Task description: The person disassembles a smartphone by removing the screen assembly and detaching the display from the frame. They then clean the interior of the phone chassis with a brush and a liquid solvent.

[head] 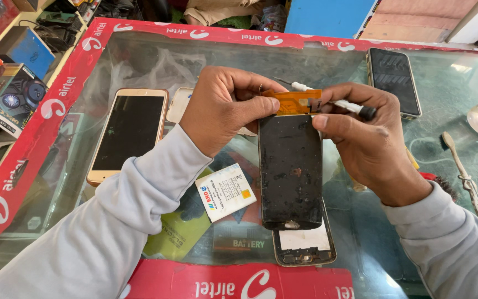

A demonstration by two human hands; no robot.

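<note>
A gold-edged phone (130, 134) lies face up at the left of the glass counter (206, 61). The left hand (223, 108) pinches the orange flex strip (293, 102) atop the detached screen panel (290, 169), whose long axis runs toward the person. The right hand (367, 138) steadies the panel's right edge, gripping a white-handled screwdriver (333, 102) (tip hidden). A dark phone (394, 82) lies far right; red-bordered counter, cluttered shop shelves beyond.
</note>
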